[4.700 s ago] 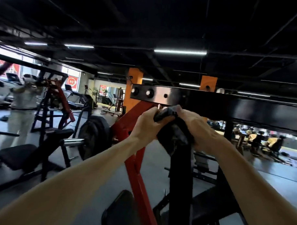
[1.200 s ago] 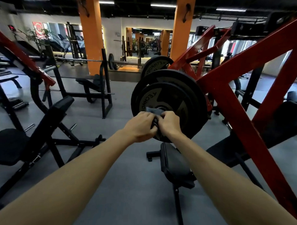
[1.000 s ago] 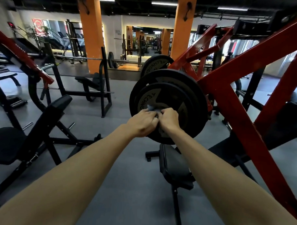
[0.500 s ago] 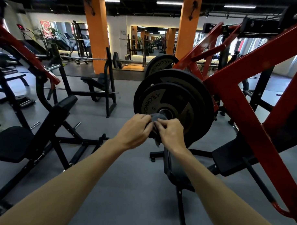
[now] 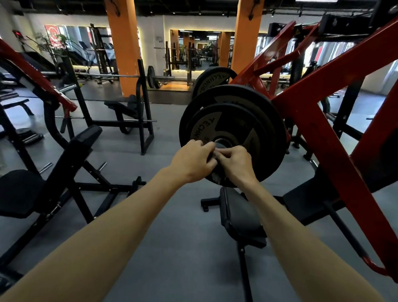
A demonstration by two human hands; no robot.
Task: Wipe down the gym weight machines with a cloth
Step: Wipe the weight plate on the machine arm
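Black weight plates point(image 5: 235, 127) hang on the peg of a red-framed weight machine point(image 5: 311, 132) straight ahead of me. A dark cloth point(image 5: 216, 171) is bunched between my two hands just below the plates' hub. My left hand point(image 5: 192, 160) grips the cloth from the left with curled fingers. My right hand point(image 5: 236, 162) pinches it from the right, fingertips meeting the left hand's. Most of the cloth is hidden by the hands; a dark fold hangs beneath them.
A black padded seat point(image 5: 238, 217) on a post stands below my arms. An incline bench point(image 5: 46, 179) with a black frame is at the left. A barbell rack point(image 5: 136, 108) and two orange pillars point(image 5: 123, 42) stand further back. Grey floor lies between.
Earlier both hands held the cloth on a black upright under a beam. Over the last second they wiped the plates' hub, and they have now drawn slightly down and back from it.
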